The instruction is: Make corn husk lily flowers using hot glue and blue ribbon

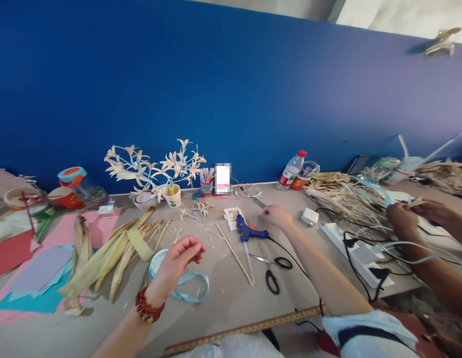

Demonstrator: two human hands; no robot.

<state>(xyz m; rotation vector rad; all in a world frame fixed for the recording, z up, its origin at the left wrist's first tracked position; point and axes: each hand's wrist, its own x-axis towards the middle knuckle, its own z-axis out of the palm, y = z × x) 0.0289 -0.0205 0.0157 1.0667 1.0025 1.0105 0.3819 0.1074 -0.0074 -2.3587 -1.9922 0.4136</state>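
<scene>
My right hand (278, 217) reaches to the back of the table, fingers closed at the near end of a thin grey metal tool (258, 203); its exact kind is too small to tell. My left hand (184, 253) hovers above a roll of light blue ribbon (195, 293), its fingers curled in with the thumb against them; anything inside is hidden. Between the hands lie a blue glue gun (249, 229) on a white card, a pale thin stick (234, 253) and black-handled scissors (272, 273). Small blue-stemmed husk flowers (201, 209) rest behind my left hand.
Corn husks (115, 253) and coloured paper (37, 278) cover the left. Flower stems stand in a paper cup (172, 198) by the phone (223, 179). A bottle (291, 171), a power strip (353, 253) and cables lie right, where another person's hands (406, 219) work.
</scene>
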